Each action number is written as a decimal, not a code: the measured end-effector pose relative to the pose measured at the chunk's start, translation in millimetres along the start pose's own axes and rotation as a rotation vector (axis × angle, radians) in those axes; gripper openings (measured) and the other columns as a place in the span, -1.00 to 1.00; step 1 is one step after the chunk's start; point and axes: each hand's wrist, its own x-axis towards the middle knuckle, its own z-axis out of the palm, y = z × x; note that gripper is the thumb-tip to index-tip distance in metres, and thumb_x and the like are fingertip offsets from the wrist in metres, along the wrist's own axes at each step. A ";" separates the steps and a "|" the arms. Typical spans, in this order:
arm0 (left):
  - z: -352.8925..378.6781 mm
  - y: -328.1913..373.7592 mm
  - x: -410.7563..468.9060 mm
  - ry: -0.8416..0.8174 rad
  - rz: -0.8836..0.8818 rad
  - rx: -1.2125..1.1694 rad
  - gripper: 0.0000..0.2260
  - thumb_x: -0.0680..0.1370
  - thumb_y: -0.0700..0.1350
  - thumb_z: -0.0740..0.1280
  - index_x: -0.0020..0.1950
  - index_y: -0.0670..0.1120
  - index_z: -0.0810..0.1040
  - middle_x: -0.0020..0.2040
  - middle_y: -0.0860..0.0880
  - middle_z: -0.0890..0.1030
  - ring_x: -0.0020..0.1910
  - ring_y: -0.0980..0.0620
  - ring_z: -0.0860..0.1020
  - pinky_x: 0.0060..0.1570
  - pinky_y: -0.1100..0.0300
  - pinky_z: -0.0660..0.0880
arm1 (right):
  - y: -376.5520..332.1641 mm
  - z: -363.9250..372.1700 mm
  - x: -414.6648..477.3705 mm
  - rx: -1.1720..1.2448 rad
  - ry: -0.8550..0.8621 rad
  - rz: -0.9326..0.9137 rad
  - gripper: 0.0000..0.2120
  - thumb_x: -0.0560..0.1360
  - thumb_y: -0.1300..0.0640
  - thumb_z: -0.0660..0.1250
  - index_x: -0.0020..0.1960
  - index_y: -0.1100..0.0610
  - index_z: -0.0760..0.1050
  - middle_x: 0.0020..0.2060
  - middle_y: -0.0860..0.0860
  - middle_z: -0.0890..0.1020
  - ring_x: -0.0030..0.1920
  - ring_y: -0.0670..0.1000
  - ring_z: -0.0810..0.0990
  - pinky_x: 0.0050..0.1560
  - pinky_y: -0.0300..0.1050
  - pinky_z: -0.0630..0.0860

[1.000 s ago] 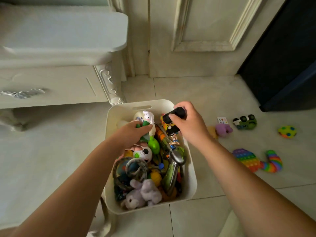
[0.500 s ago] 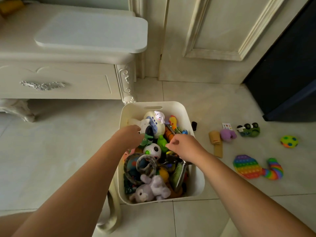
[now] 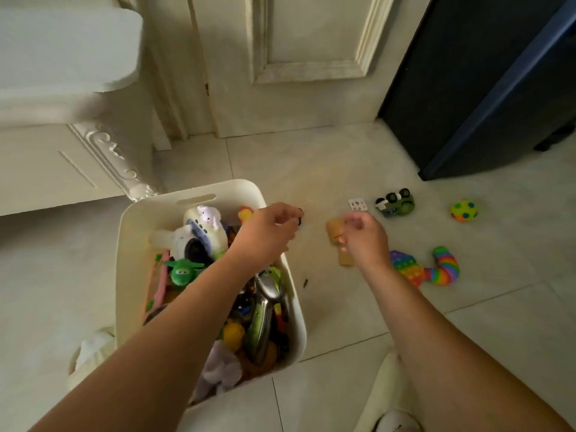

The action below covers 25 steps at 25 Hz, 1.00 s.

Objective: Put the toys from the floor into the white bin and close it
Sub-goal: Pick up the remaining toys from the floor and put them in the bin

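The white bin [image 3: 193, 191] stands on the tiled floor, packed with several toys, among them a green plane figure [image 3: 184, 271] and a white bunny toy [image 3: 205, 227]. My left hand [image 3: 268, 233] reaches across the bin's right rim. Its curled fingertips are at a small black toy [image 3: 300, 217] on the floor. My right hand [image 3: 364, 240] hovers with curled fingers over a tan toy [image 3: 335, 233]; what lies under it is hidden. A green toy car [image 3: 396, 202], a spotted ball [image 3: 463, 210], a rainbow pop toy [image 3: 408, 271] and a rainbow slug [image 3: 446, 266] lie to the right.
A small sticker card [image 3: 358, 204] lies by the car. A tiny dark scrap [image 3: 305, 282] lies beside the bin. A cream cabinet [image 3: 62, 163] stands at the left, a panelled door [image 3: 311, 57] behind, and a dark cabinet [image 3: 483, 88] at the right.
Both hands have left the bin's toys and moved right: the left to the small black toy beside the rim, the right out over the tan toy. The view shifted right.
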 end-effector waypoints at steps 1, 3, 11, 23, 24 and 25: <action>15.8 3.1 10.4 -0.011 0.011 0.007 -0.86 0.57 -0.10 0.29 0.05 0.08 0.60 -0.06 0.02 0.65 -0.04 -0.03 0.64 0.01 -0.04 0.61 | 21.1 -12.7 15.0 -0.015 0.034 0.058 -0.85 0.49 0.14 0.22 -0.11 -0.09 0.49 -0.04 0.08 0.66 -0.01 0.19 0.64 0.06 0.19 0.58; 47.6 4.5 32.0 -0.048 0.035 0.067 -0.85 0.56 -0.09 0.29 0.07 0.10 0.59 0.03 0.05 0.62 -0.02 0.01 0.61 0.11 0.00 0.56 | 64.4 -29.5 40.0 -0.029 0.043 0.177 -0.83 0.48 0.18 0.23 -0.01 -0.02 0.52 -0.02 0.10 0.64 0.05 0.21 0.63 0.11 0.18 0.57; 104.6 -24.5 99.6 -0.228 -0.167 0.374 -0.68 0.62 -0.04 0.20 0.39 0.07 0.40 0.36 -0.05 0.41 0.01 0.01 0.55 0.02 0.22 0.45 | 126.0 25.0 108.8 -0.408 -0.098 0.178 -0.57 0.51 -0.06 0.32 0.32 0.09 0.42 0.20 0.23 0.49 0.19 0.26 0.49 0.16 0.04 0.44; 107.8 -45.6 125.3 -0.262 -0.243 0.346 -0.65 0.60 -0.03 0.22 0.40 0.07 0.38 0.40 -0.05 0.37 -0.14 0.06 0.52 -0.10 0.22 0.46 | 106.7 63.6 138.2 -0.335 -0.130 0.402 -0.46 0.42 -0.06 0.39 0.31 0.06 0.28 0.28 0.23 0.31 0.19 0.27 0.44 0.12 -0.01 0.37; 107.4 -46.0 124.8 -0.254 -0.245 0.334 -0.65 0.60 -0.03 0.22 0.40 0.07 0.38 0.38 -0.06 0.40 -0.18 0.06 0.53 -0.16 0.24 0.46 | 104.6 62.5 134.4 -0.292 -0.149 0.386 -0.49 0.43 -0.03 0.39 0.28 0.08 0.28 0.26 0.21 0.32 0.12 0.25 0.47 0.05 -0.04 0.36; 107.1 -46.3 124.6 -0.240 -0.250 0.317 -0.65 0.60 -0.03 0.23 0.40 0.07 0.38 0.34 -0.09 0.43 -0.25 0.08 0.53 -0.26 0.26 0.43 | 103.5 61.7 129.8 -0.264 -0.172 0.360 -0.50 0.44 -0.03 0.40 0.26 0.09 0.29 0.22 0.19 0.33 0.04 0.21 0.47 0.01 -0.07 0.36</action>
